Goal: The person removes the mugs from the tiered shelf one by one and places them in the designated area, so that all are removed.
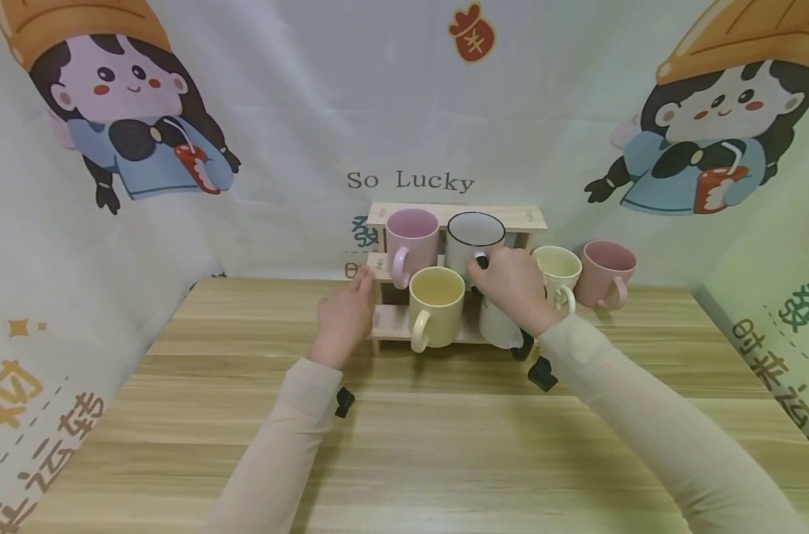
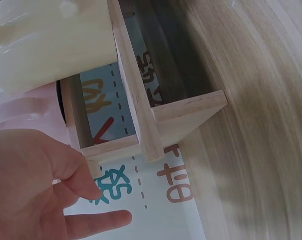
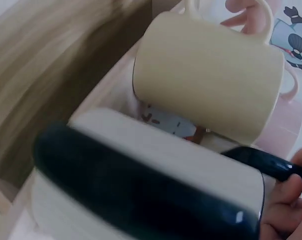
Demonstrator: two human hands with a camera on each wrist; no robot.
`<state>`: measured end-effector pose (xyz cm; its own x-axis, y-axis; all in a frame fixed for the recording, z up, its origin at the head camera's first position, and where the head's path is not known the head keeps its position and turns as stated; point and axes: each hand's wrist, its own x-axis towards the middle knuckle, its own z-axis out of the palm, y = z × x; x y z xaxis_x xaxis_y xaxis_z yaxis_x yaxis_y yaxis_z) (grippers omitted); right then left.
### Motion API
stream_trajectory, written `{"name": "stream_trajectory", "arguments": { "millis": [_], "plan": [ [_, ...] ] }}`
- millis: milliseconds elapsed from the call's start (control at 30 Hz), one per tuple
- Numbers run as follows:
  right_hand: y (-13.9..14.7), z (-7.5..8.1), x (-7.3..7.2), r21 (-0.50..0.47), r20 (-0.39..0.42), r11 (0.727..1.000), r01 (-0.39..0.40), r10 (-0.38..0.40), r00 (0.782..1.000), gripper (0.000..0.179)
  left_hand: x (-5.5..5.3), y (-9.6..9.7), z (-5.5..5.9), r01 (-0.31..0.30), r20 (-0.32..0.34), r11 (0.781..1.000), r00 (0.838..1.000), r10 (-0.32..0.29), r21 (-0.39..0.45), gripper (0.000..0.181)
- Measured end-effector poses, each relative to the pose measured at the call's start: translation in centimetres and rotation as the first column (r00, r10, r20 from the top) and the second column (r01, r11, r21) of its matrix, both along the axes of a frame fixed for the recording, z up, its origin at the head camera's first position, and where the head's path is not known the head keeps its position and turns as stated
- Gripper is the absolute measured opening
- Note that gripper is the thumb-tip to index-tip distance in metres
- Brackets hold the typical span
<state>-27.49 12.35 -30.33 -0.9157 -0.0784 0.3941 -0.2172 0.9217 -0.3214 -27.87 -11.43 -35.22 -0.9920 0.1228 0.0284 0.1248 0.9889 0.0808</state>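
Right sleeve [image 1: 658, 430], foremost; white mug [image 1: 467, 241], one o'clock on the rack [image 1: 524, 216], black handle [image 3: 258, 161] pinched by right fingers [image 3: 290, 189], best held level, clear of the pink mug [image 1: 412, 248]; left fingers [image 1: 362, 280], loosely spread at the rack's nine o'clock, best steadying it.

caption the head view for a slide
Left hand touching a pale wooden tiered rack, right hand gripping a black-rimmed white mug by its black handle.

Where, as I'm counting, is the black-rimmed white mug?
Head view: the right hand grips the white mug at the wooden rack, right of the lilac mug.
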Motion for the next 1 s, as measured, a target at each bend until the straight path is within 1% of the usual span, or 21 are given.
{"name": "stream_trajectory", "arguments": {
  "millis": [100,333,533,700,833,1000],
  "plan": [
    [-0.3,-0.4,0.1,-0.038,-0.011,0.999,0.021,-0.021,1.000,0.037,0.1,0.0,0.0,-0.001,0.001,1.000,1.000,0.001,-0.002,0.057],
    [-0.5,-1.0,0.3,-0.107,-0.037,0.994,0.008,-0.012,0.999,0.029,0.1,-0.1,0.0,0.007,-0.005,1.000,1.000,-0.007,0.011,0.057],
    [-0.6,-1.5,0.2,-0.149,-0.079,0.989,0.017,-0.029,0.996,0.027,-0.1,-0.2,-0.1,0.009,-0.001,1.000,1.000,-0.009,0.018,0.058],
    [-0.7,-1.7,-0.1,-0.170,-0.108,0.985,0.007,-0.026,0.994,0.028,-0.1,-0.2,-0.3,0.014,0.008,1.000,1.000,-0.014,0.012,0.060],
    [-0.7,-1.6,-0.3,-0.174,-0.129,0.985,-0.010,-0.013,0.992,0.028,-0.1,-0.2,-0.2,0.012,0.005,1.000,1.000,-0.012,0.023,0.059],
    [-0.7,-1.4,-0.5,-0.179,-0.158,0.984,-0.008,-0.020,0.987,0.030,-0.1,-0.3,-0.2,0.008,0.001,0.999,1.000,-0.008,0.032,0.058]
  ]
}}
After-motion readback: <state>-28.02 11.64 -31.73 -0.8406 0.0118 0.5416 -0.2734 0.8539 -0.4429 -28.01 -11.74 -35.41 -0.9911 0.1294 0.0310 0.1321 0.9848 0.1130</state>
